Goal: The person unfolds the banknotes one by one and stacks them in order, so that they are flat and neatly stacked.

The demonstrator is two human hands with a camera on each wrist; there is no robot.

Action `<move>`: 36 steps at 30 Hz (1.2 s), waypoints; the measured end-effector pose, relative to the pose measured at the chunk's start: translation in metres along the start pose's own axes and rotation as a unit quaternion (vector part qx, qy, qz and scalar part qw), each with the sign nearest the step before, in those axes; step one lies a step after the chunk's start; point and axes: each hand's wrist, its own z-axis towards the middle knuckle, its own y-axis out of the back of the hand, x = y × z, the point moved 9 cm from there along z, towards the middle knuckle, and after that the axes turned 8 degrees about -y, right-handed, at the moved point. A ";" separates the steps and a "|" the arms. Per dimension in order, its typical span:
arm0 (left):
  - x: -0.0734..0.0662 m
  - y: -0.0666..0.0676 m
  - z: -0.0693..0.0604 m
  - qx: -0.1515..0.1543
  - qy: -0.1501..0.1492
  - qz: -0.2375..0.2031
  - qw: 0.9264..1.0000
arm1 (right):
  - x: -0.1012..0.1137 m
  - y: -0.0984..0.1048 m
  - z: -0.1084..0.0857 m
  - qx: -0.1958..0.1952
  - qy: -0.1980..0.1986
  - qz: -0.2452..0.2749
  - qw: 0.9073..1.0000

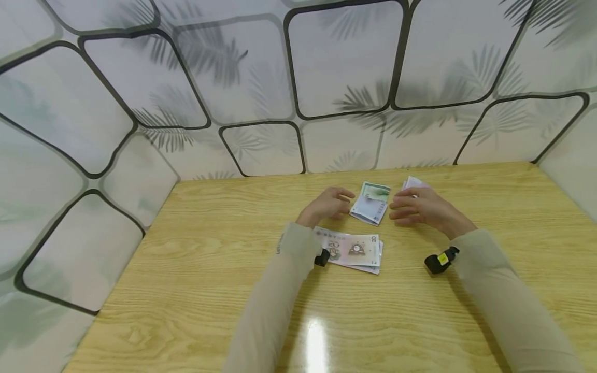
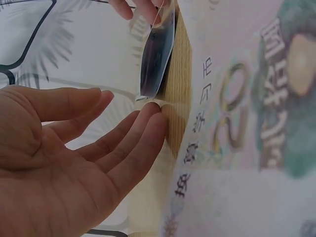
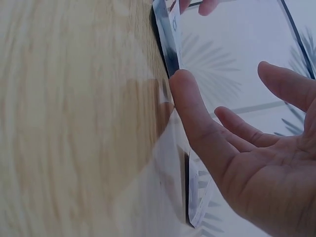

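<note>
One little stack of paper notes [image 1: 371, 204], green at its far end, pale blue nearer the person, sits right between the left hand [image 1: 328, 203] and the right hand [image 1: 422, 209]! The left has its fingers loose and gently bent, gripping nothing; the right, fingers parted, has hold of nothing either. Is a fingertip brushing the paper? Can't tell. By the left wrist lies a pinkish 20-note pile [image 1: 356, 249]; behind the right hand, more notes [image 1: 415, 182]. All on the wooden table [image 1: 210, 290], patterned wall [image 1: 342, 57] beyond.

High head view facing down, close wrist views, middle banknotes [image 1: 370, 206] shared
</note>
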 end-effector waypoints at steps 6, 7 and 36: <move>0.002 -0.003 0.003 -0.005 0.006 0.006 1.000 | -0.001 -0.002 0.002 0.001 -0.001 0.007 1.000; 0.003 -0.004 0.003 -0.004 0.010 0.005 1.000 | -0.001 -0.003 0.002 0.004 -0.001 0.007 1.000; -0.024 0.015 -0.004 -0.148 -0.122 0.125 0.973 | 0.007 -0.006 -0.001 -0.001 0.028 -0.047 0.998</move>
